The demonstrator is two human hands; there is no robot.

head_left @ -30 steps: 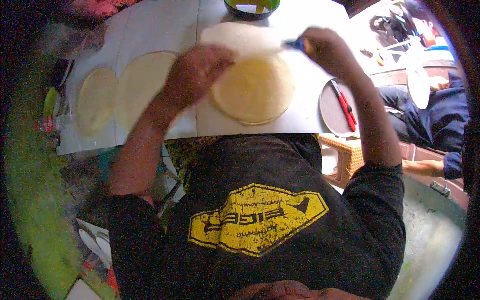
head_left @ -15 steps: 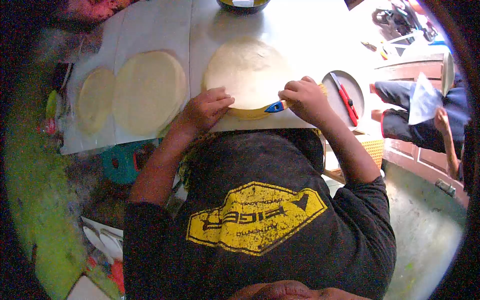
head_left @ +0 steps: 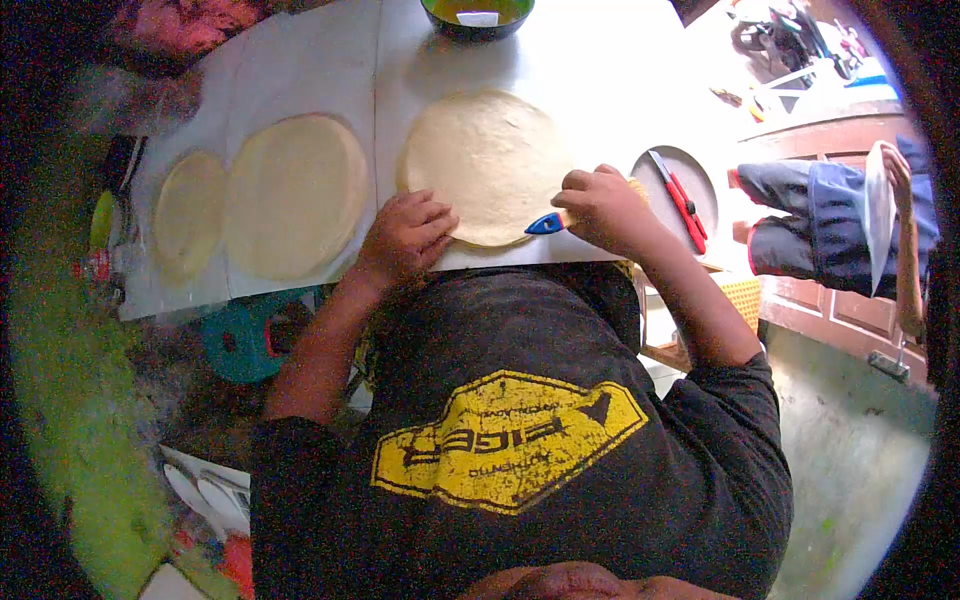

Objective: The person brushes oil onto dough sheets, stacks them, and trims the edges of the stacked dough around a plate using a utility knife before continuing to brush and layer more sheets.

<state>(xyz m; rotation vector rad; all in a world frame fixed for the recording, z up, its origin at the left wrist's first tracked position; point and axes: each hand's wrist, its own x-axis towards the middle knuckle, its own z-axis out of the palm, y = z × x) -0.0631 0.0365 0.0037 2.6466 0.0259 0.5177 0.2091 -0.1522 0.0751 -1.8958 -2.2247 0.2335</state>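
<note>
A round flat sheet of dough lies on the white table in front of me. At its near left edge, my left hand rests with fingers bent and close together; anything between them is hidden. My right hand, at the near right edge, is closed on a brush whose blue handle end points left and whose pale bristles show behind the knuckles. Two more flat dough rounds, a large one and a smaller one, lie to the left.
A dark bowl stands at the table's far edge. To the right, a red cutter lies on a round grey plate. Beyond it, a person in dark blue holds a white sheet. A woven stool stands below the table.
A second ago both hands were raised over a lifted dough layer. That layer now lies flat, with both hands lowered to its near edge. The other person's white sheet has moved.
</note>
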